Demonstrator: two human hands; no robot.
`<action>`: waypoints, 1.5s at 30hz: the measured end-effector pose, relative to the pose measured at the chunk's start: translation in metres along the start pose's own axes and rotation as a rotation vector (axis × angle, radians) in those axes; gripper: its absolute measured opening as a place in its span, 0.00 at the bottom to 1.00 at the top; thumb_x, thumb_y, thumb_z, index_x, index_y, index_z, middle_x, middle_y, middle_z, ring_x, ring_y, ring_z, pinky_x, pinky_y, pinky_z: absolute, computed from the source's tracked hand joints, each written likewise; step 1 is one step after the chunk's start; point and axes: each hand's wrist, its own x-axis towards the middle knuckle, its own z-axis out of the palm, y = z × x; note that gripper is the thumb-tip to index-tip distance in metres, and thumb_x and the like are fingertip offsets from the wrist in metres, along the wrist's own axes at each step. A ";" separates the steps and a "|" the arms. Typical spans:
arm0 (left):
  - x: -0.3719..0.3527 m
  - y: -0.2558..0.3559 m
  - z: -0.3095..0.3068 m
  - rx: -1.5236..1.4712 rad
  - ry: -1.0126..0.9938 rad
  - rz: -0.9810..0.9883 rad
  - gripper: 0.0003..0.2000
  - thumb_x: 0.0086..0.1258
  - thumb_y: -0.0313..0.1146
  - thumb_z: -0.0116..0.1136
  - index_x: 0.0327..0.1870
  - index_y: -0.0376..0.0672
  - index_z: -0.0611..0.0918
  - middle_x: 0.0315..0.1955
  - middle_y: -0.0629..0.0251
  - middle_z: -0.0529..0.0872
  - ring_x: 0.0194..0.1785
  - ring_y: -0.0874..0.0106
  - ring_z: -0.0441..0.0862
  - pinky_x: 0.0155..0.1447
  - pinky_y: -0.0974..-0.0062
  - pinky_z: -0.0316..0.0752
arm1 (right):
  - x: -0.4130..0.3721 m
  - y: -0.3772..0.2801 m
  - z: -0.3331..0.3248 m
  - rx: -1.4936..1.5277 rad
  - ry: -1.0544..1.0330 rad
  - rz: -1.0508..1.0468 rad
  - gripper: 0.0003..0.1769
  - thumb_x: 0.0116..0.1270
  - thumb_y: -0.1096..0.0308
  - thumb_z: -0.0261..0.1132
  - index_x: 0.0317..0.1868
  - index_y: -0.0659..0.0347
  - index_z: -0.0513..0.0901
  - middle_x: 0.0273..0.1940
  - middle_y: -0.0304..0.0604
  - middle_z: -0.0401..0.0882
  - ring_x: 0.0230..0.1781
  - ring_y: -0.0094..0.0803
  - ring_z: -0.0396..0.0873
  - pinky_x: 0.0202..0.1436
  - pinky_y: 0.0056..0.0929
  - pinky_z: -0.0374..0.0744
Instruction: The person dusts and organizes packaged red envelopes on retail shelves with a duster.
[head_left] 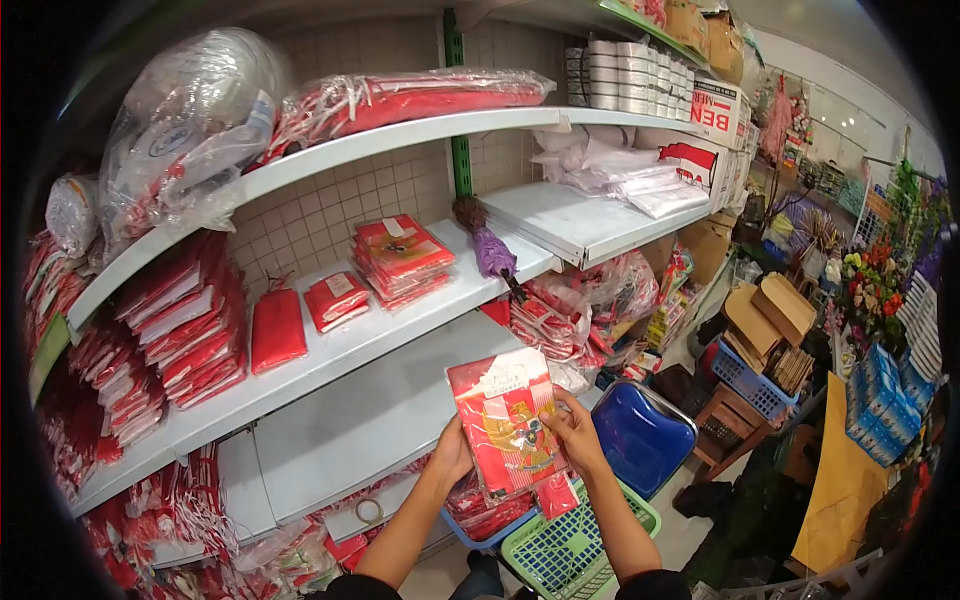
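Head view, one frame. Both hands are raised up and left of the green plastic mesh basket [575,550]. Between them is a flat red plastic-wrapped packet [506,420] with a white label near its top and a printed emblem on its face, held upright and slightly tilted. The left hand [452,452] grips the packet's left edge with fingers curled behind it. The right hand [578,435] clasps the right edge, thumb on the front. Neither hand is open. Just left of the green basket, a blue-rimmed tray [462,528] holds more red packets [480,508], with one red piece [552,495] hanging over the green basket's near rim. Far up and left of the basket, three stacks of red packets [403,258] sit on a white curved shelf board [330,365]. The white board [370,415] nearer the basket shows bare surface. Judgement: partway through. Some stock is shelved, one packet is in hand and not yet set down, and a batch remains in the tray. The count left cannot be read.
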 end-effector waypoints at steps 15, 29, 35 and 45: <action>0.027 0.107 0.023 -0.361 -0.128 0.070 0.27 0.68 0.52 0.40 0.59 0.41 0.69 0.54 0.54 0.74 0.54 0.55 0.74 0.57 0.52 0.70 | 0.164 -0.110 0.095 -1.377 0.437 -0.877 0.11 0.59 0.62 0.63 0.35 0.61 0.77 0.36 0.47 0.73 0.35 0.45 0.71 0.43 0.37 0.72; 0.045 0.125 0.012 -0.234 -0.103 0.114 0.29 0.68 0.54 0.40 0.61 0.41 0.68 0.57 0.56 0.72 0.56 0.59 0.72 0.59 0.58 0.69 | 0.203 -0.027 0.042 -1.254 0.479 -0.483 0.18 0.64 0.61 0.57 0.43 0.70 0.68 0.31 0.63 0.78 0.32 0.57 0.77 0.34 0.48 0.72; 0.045 0.112 0.010 -0.266 -0.126 0.113 0.29 0.68 0.55 0.38 0.61 0.42 0.67 0.57 0.55 0.72 0.56 0.58 0.72 0.59 0.57 0.68 | 0.066 0.015 0.030 -0.978 0.303 -0.160 0.17 0.65 0.61 0.55 0.31 0.72 0.73 0.19 0.56 0.72 0.19 0.44 0.70 0.26 0.41 0.66; 0.002 0.072 0.034 -0.414 -0.249 0.044 0.28 0.68 0.56 0.36 0.58 0.42 0.70 0.51 0.56 0.77 0.51 0.56 0.76 0.56 0.53 0.70 | -0.080 0.025 0.040 -1.129 0.091 -0.207 0.16 0.61 0.68 0.55 0.46 0.70 0.71 0.22 0.63 0.74 0.25 0.59 0.75 0.31 0.48 0.72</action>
